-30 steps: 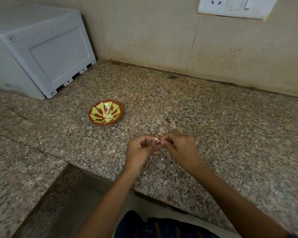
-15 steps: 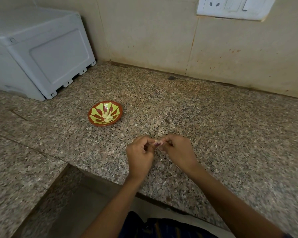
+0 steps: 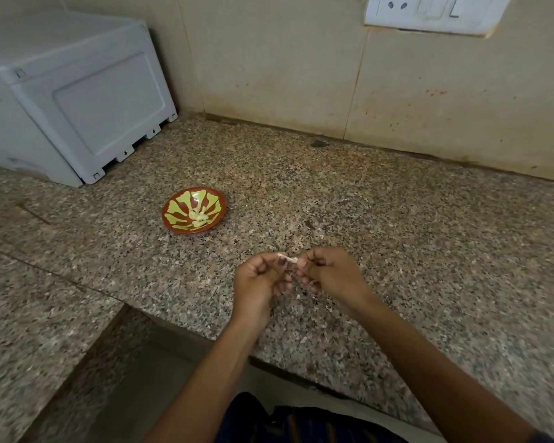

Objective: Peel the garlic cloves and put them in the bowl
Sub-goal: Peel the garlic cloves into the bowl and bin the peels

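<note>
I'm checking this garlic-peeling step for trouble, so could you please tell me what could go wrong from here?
1. The garlic clove is pinched only by the fingertips of the left hand and right hand, so it could slip onto the countertop.
2. The hands work near the counter's front edge, so a dropped clove might roll off.
3. The bowl sits away to the left, so the carry gives another chance to drop it.
</note>
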